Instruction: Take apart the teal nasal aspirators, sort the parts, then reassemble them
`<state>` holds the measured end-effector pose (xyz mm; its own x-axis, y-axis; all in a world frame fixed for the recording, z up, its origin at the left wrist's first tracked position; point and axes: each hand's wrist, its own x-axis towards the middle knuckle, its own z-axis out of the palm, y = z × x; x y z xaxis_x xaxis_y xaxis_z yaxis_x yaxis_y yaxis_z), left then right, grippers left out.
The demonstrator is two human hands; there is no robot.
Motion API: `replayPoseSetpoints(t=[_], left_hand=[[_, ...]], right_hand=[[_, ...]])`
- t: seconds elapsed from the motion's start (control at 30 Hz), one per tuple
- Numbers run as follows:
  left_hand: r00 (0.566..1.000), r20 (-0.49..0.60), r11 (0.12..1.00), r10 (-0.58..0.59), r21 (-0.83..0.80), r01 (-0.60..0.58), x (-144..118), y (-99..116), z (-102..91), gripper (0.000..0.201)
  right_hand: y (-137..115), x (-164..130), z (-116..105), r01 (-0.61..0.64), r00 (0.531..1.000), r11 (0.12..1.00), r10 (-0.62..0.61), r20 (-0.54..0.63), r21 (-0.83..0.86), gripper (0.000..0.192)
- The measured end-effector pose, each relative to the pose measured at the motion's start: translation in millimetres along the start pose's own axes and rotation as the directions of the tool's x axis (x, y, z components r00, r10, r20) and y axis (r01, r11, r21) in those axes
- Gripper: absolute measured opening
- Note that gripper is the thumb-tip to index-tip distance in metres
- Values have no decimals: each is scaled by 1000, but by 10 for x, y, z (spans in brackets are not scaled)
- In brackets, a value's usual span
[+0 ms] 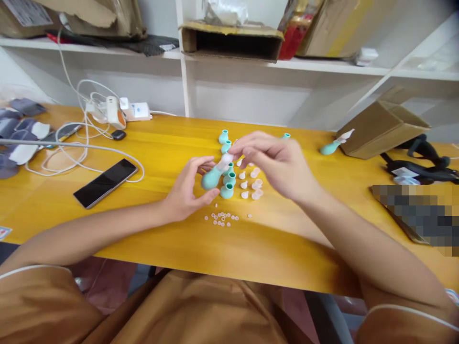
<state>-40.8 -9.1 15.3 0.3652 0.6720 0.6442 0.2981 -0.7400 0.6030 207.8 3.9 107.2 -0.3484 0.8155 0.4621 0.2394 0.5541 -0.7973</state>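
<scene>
My left hand (184, 188) is curled around a teal squeeze bulb of a nasal aspirator (211, 178), which is tilted with its clear nozzle (225, 161) up and to the right. At that nozzle's end, the fingertips of my right hand (272, 162) are pinched together; they partly hide the tip. Below and behind lies a column of teal bulbs with open necks (227, 191). Beside them are small white valve pieces (244, 185) and clear cup-like nozzle parts (256, 194). Several tiny clear rings (222, 223) are scattered nearer to me.
An assembled teal aspirator (330, 147) lies at right by an open cardboard box (383, 124). A phone (105, 183), white cables and chargers (138, 111) occupy the left. Black straps (423, 160) lie far right. A shelf (315, 66) with boxes stands behind the table (172, 248).
</scene>
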Motion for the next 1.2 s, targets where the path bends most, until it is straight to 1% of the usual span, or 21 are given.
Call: replayPoseSetpoints(t=[0.07, 0.13, 0.17, 0.23, 0.33, 0.4, 0.47, 0.53, 0.6, 0.67, 0.77, 0.87, 1.03, 1.2], left_hand=[[997, 45, 998, -68, 12, 67, 27, 34, -21, 42], [985, 116, 991, -129, 63, 122, 35, 49, -37, 23], [977, 159, 988, -139, 94, 125, 33, 50, -43, 18], [963, 251, 987, -100, 145, 65, 21, 43, -49, 14], [935, 355, 981, 3, 181, -71, -10, 37, -43, 11], [917, 395, 972, 55, 190, -140, -39, 38, -24, 14], [899, 428, 961, 92, 198, -193, -75, 40, 5, 13], [886, 448, 953, 115, 201, -225, -111, 45, 36, 8], [878, 465, 952, 115, 200, -231, -141, 58, 57, 6], [865, 491, 952, 103, 203, -228, -161, 81, 60, 7], [833, 545, 945, 100, 209, -251, -174, 114, 39, 11], [809, 577, 935, 110, 217, -282, -180, 123, 23, 10], [814, 563, 921, 145, 223, -318, -193, 135, 41, 13], [820, 540, 891, 187, 258, -373, -212, 158, 60, 22]], right_hand=[[5, -110, 161, 15, 999, 1000, -16, 47, 27, 26], [22, -200, 237, 42, 997, 999, -42, 64, 8, 25], [39, -242, 252, 59, 996, 998, -57, 68, -25, 24], [92, -335, 254, 75, 995, 990, -67, 76, -116, 20], [202, -518, 251, 38, 993, 974, -11, 118, -225, 11], [268, -660, 263, 28, 987, 965, 15, 162, -261, 10], [311, -794, 277, 59, 981, 955, -1, 196, -291, 13], [336, -901, 290, 88, 976, 948, -20, 218, -304, 19], [354, -979, 304, 82, 969, 950, -6, 248, -300, 23], [371, -1032, 332, 31, 958, 964, 47, 281, -266, 26], [388, -1074, 401, -67, 940, 980, 126, 318, -189, 36], [387, -1074, 473, -117, 938, 982, 158, 310, -147, 47], [403, -1042, 534, -183, 929, 977, 208, 308, -107, 58], [445, -1042, 592, -179, 926, 979, 200, 321, -94, 61]])
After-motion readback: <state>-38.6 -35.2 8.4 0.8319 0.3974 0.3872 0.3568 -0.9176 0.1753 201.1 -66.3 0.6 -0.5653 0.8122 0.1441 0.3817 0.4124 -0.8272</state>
